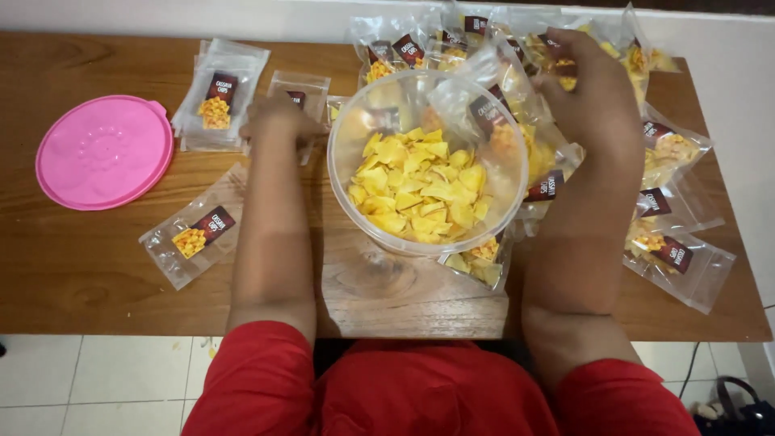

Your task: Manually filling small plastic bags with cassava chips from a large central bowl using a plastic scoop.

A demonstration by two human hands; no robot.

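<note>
The person in red sleeves is leaning over a wooden counter (97, 266) with both forearms stretching forward on either side of a clear round plastic tub (428, 161), which is sitting near the middle of the counter and holding a heap of yellow chips (420, 190). The left hand (278, 121) is lying knuckles-up just left of the tub, fingers curled down and resting on a small clear pouch (300, 95) with a dark label; whether the fingers are actually pinching that pouch cannot be told from this angle. The right hand (593, 93) is reaching to the far right of the tub, its fingers bent and closing around the top of a filled clear packet (517, 121) of chips that is leaning against the tub's rim. Around that hand, a pile of filled packets (674, 202) is spreading along the far edge and the right side of the counter, and one more filled packet (478, 260) is poking out from under the tub's near side. To the left, a stack of flat pouches (218, 93) is lying beyond the left hand, a single flat pouch (194, 234) is lying nearer the counter's front, and a round pink lid (105, 151) is resting flat, well apart from the tub.
</note>
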